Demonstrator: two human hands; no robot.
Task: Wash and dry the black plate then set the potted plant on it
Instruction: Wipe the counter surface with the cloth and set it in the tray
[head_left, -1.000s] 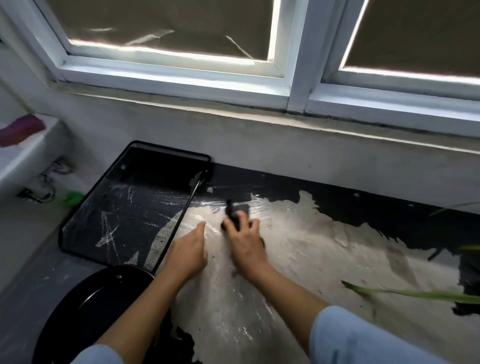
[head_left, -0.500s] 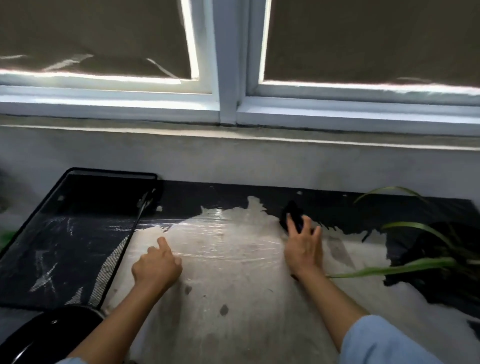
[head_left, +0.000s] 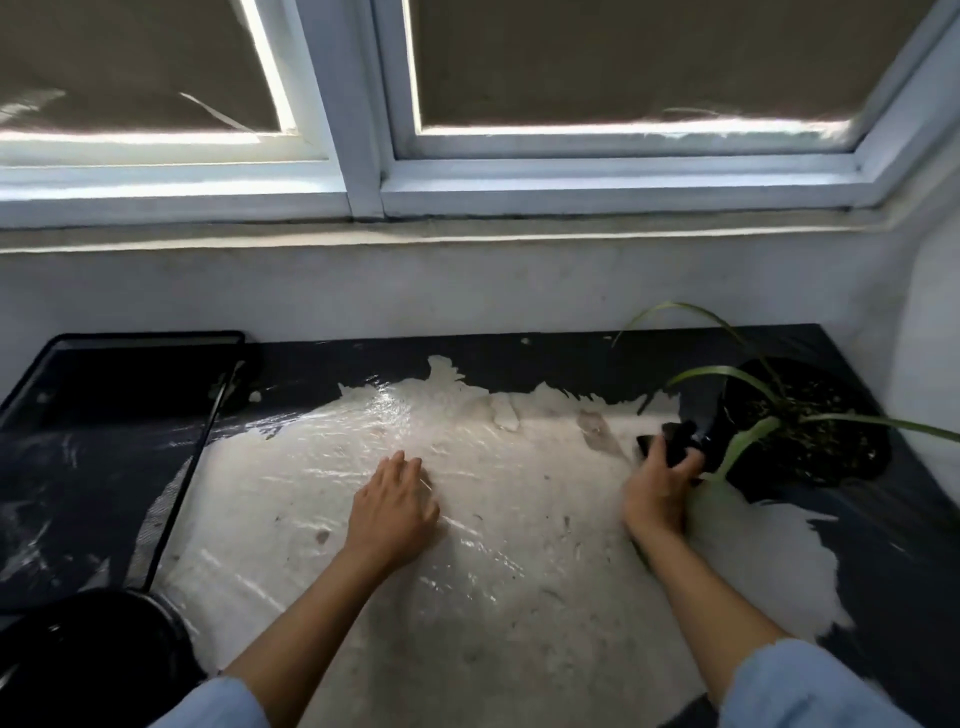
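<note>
The black plate (head_left: 93, 654) lies at the bottom left corner, partly cut off by the frame edge. The potted plant (head_left: 800, 421), a black pot with soil and long thin green leaves, stands at the right of the counter. My right hand (head_left: 657, 488) grips a small black object (head_left: 672, 441) right against the pot's left side. My left hand (head_left: 395, 504) rests palm down on the wet, worn counter (head_left: 467, 571), fingers relaxed, holding nothing.
A black mesh tray (head_left: 104, 415) lies at the left against the wall. A white wall and window frame (head_left: 363, 171) run along the back. The wall turns in at the right just beyond the pot.
The view has swung right. My right hand slid right with the black object, from the counter's middle up to the pot. My left hand moved right and flattened on the counter.
</note>
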